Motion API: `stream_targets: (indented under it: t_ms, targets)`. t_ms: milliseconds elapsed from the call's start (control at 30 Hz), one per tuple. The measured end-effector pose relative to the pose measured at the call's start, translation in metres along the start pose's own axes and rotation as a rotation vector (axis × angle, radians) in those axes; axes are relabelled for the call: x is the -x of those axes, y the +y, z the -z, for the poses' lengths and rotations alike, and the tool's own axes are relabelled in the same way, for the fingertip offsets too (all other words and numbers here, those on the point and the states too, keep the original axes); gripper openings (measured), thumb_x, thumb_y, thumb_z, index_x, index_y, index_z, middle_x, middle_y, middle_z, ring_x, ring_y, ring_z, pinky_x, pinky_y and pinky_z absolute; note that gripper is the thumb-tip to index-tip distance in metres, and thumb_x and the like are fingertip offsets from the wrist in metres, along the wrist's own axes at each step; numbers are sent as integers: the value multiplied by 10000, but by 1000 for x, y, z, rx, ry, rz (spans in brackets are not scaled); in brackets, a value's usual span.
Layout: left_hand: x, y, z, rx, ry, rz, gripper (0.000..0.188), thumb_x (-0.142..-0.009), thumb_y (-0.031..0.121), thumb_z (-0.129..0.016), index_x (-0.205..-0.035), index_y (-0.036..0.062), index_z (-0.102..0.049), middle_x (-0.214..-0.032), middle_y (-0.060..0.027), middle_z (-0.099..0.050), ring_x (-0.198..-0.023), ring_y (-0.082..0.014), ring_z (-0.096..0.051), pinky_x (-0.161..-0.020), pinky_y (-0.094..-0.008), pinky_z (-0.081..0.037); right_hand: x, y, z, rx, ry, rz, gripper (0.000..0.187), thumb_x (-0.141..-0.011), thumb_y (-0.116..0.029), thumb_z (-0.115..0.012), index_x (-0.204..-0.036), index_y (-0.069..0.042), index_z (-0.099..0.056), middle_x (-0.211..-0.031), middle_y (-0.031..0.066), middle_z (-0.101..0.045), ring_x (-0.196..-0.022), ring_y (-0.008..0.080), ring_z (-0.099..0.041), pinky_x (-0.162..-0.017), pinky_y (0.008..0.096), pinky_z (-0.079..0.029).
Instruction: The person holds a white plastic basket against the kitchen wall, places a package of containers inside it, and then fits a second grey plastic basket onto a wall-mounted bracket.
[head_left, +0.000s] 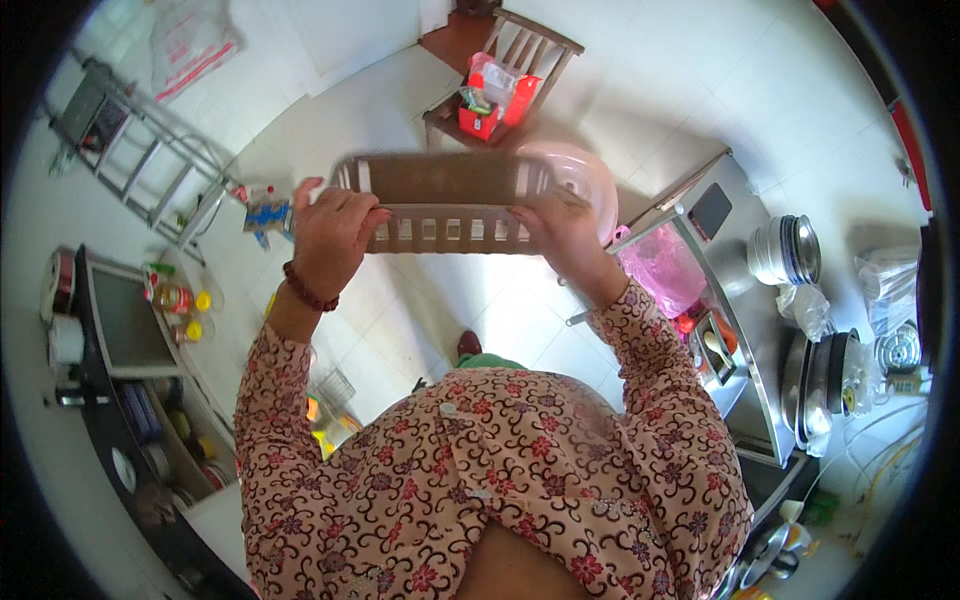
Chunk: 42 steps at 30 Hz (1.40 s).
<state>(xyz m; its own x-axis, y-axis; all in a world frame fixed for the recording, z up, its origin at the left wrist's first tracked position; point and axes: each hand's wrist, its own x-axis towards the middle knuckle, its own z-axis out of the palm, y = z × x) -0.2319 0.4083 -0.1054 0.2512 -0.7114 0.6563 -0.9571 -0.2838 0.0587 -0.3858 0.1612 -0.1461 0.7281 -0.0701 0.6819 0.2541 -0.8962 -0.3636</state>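
Observation:
A brown plastic basket (440, 178) with a slotted side is held up in front of me between both hands. My left hand (332, 232) grips its left end, fingers over the rim and thumb pressed along the near side. At the opposite end, my right hand (565, 232) is closed on the rim. The basket is tilted, and its far side and the slots of its near side show. I see nothing inside it. Behind its right end is a pale pink plastic basin (597, 180), partly covered by the basket and my right hand.
A wooden chair (535, 45) carrying a red box (478, 122) stands beyond the basket. At left are a metal ladder (160, 170) and a dark-edged cabinet (135, 320). On the right, a steel table (735, 265) bears a phone (710, 212) and stacked pots (783, 250); a pink bag (662, 270) hangs beside it.

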Motion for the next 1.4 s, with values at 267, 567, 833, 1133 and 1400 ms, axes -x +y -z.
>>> stream_targets:
  t_ms: [267, 567, 833, 1133, 1400]
  targets:
    - [-48, -129, -156, 526, -561, 152, 145, -820, 172, -581, -792, 57, -663, -692, -159, -612, -665, -334, -601, -588, -410, -476, -26, 121, -65, 97, -454, -284, 158, -834, -204, -585, -750, -73, -606, -739, 137, -613, -637, 303, -609, -590, 420, -485]
    - [-239, -249, -190, 756, -714, -114, 312, -712, 210, -744, -936, 33, -619, -895, -141, -619, -890, -291, -591, -751, -402, -463, -184, 154, -30, 229, -20, -365, 217, -835, -181, -651, -711, -16, -583, -579, 160, -514, -531, 290, -531, -528, 382, -428]
    - [-377, -284, -201, 832, -407, -311, 336, -632, 63, -774, -913, -14, -609, -843, -130, -593, -757, -250, -610, -670, -340, -507, -283, 166, 25, 245, -70, -405, 144, -751, -155, -700, -743, -50, -601, -692, 119, -566, -686, 300, -548, -696, 387, -447]
    - [-584, -268, -209, 663, -38, -637, 279, -690, 69, -719, -906, -25, -570, -847, -157, -575, -806, -330, -555, -672, -391, -451, -388, 234, 117, 680, 190, -276, 157, -629, -95, -728, -690, -26, -601, -725, 123, -579, -729, 321, -558, -688, 388, -474]
    - [-734, -225, -209, 479, 78, -732, 254, -734, 111, -696, -888, -33, -555, -837, -177, -580, -828, -345, -548, -713, -392, -453, -458, 320, 225, 936, 122, -438, 144, -745, -189, -689, -740, -47, -669, -788, 127, -640, -828, 284, -595, -716, 415, -510]
